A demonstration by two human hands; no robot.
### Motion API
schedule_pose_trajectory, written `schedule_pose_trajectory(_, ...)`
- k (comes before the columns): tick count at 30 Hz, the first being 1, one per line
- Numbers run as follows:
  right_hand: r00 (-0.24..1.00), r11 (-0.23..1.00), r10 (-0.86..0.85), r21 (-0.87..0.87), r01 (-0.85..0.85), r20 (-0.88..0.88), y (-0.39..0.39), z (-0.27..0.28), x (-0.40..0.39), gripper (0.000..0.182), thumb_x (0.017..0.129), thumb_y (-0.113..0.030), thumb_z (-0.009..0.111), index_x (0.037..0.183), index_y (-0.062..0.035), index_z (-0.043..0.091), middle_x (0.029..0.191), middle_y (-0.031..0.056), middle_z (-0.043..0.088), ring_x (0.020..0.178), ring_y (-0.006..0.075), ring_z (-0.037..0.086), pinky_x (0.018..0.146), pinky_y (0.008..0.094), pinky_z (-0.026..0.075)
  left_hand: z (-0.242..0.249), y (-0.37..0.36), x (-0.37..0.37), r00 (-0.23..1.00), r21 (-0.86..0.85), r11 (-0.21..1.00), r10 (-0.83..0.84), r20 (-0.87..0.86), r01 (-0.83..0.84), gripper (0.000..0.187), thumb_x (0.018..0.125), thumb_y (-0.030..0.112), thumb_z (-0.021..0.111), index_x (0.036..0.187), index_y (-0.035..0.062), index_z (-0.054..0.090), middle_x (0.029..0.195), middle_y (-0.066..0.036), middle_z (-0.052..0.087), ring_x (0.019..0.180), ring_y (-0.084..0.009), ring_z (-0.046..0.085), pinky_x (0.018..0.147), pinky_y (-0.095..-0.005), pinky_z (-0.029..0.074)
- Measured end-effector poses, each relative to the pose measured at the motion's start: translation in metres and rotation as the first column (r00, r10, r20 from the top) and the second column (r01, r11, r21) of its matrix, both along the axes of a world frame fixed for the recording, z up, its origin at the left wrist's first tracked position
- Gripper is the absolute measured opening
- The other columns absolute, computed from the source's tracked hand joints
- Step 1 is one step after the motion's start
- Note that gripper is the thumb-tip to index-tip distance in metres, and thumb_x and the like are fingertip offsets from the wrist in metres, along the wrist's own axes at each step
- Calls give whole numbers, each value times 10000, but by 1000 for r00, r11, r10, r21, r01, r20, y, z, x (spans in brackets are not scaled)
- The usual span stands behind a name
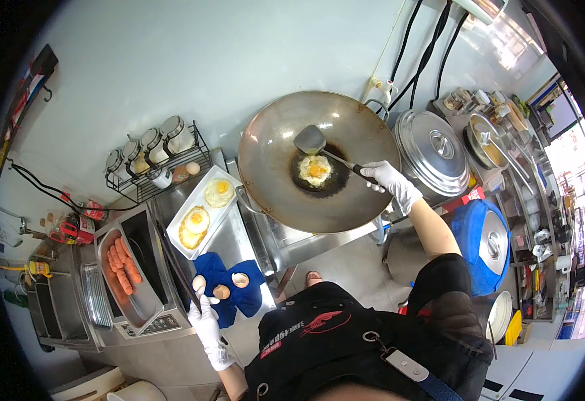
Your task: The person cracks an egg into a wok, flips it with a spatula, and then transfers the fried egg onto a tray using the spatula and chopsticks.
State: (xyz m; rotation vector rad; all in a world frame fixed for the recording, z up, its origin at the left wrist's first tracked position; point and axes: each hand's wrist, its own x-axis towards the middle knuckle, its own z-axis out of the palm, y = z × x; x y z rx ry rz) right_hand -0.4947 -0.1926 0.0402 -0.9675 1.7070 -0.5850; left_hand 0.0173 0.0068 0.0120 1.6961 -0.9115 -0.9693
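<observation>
My right hand [389, 182], in a white glove, is closed round the dark handle of a wok spatula [310, 140]. The spatula's blade is inside a large wok [272, 180], just above a fried egg [314, 170] in dark oil at the bottom. My left hand [207, 329], also gloved, is low by the counter edge, its fingers apart near a blue cloth [249, 304]. Eggshells [221, 292] lie on that cloth. Beyond it, a white rectangular tray [184, 248] holds cooked fried eggs [194, 220].
A wire rack [196, 157] with seasoning jars and eggs is against the wall. Sausages [124, 264] fill part of a metal pan at left. Right of the wok are a lidded steel pot [433, 144] and a blue-covered container [469, 247].
</observation>
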Motion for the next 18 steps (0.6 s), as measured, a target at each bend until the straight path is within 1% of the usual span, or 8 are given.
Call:
schedule_pose_trajectory(5,995,1000,-8,-13,9,98,2,16,4,289,874,-230,586,1084,-37,633,623,23,552,432,77,449,364,228,331,-1,2,4,1000,-1,1000,11,-8,-11,242,960,165,481,1145,59,595,709,1,615,440,-8,350,396,-179,261)
schedule_pose_trajectory(8,1000,999,18,-51,-18,1,15,33,5,358,867,-223,596,1177,-44,599,607,0,519,431,71,421,373,223,319,-5,3,6,1000,9,1000,14,5,-14,241,961,169,481,1143,61,596,706,2,615,439,-7,347,394,-179,259)
schedule_pose_trajectory(11,992,990,56,-122,-69,-109,32,43,6,369,856,-210,609,1186,-44,597,598,-16,489,425,60,391,378,211,297,-4,2,4,1000,4,1000,7,4,-7,244,961,173,482,1145,61,596,699,3,613,438,-7,343,394,-177,255)
schedule_pose_trajectory(12,982,989,78,-110,-97,-169,34,42,1,374,840,-181,616,1181,-30,596,654,48,578,504,114,510,467,248,406,-4,0,3,1000,-3,1000,0,-1,0,246,961,177,483,1147,62,595,695,4,612,437,-6,340,394,-176,252)
schedule_pose_trajectory(13,982,989,77,-110,-97,-172,39,40,-1,374,840,-181,616,1181,-30,596,654,48,578,504,114,510,467,248,406,-4,-1,2,1000,-3,1000,-1,-4,1,246,961,177,483,1147,62,595,695,4,612,437,-6,340,394,-176,252)
schedule_pose_trajectory(15,896,890,127,-349,-292,-426,53,42,2,389,821,-165,620,1181,-22,584,803,151,658,692,198,627,656,298,481,-5,-5,1,1000,7,1000,-5,-27,5,251,957,176,490,1152,56,593,687,10,609,436,-5,334,393,-175,246)
schedule_pose_trajectory(16,860,935,114,-239,-262,-497,58,53,5,408,806,-174,624,1184,-30,572,944,206,651,881,265,644,806,323,465,-6,-6,0,1000,9,1000,-9,-29,9,251,957,176,490,1152,56,593,687,10,609,436,-5,334,393,-175,246)
schedule_pose_trajectory(18,834,938,90,-236,-255,-545,64,60,8,413,803,-187,626,1185,-38,575,943,208,648,875,281,642,798,325,467,-6,-10,-2,998,-16,1000,-28,-48,27,258,950,178,505,1150,40,593,677,19,606,435,-6,326,396,-177,244)
